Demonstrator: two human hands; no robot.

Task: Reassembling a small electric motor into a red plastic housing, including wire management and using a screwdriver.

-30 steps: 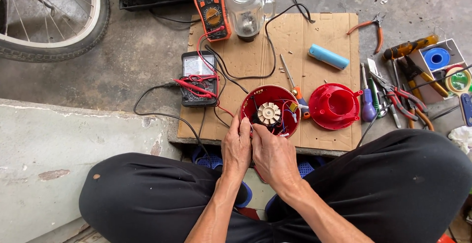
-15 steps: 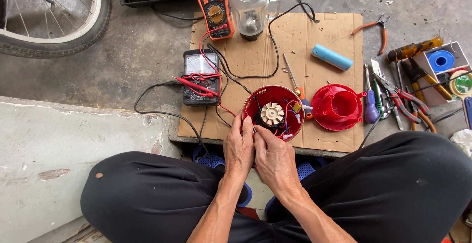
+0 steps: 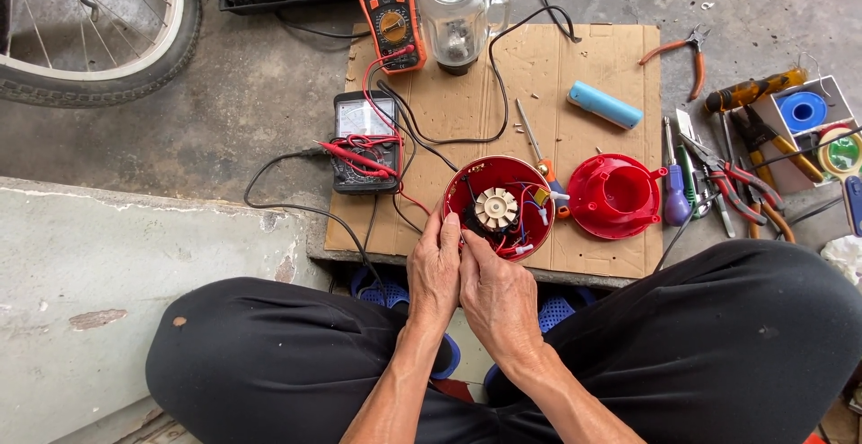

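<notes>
Both hands have barely shifted: left hand point(image 3: 435, 269) and right hand point(image 3: 496, 293) stay side by side, fingers curled onto the near rim of the opened red blender base point(image 3: 499, 206), its cream fan point(image 3: 496, 208) just beyond the fingertips.

bicycle wheel point(image 3: 99, 40): cut off top-left | fingertips point(image 3: 453, 221): hidden in red housing point(image 3: 530, 175)

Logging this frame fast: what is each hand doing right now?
Left hand: fingers curled on the near rim of the red housing, steadying it.
Right hand: fingertips inside the housing at the wires; grip cannot be told.
</notes>
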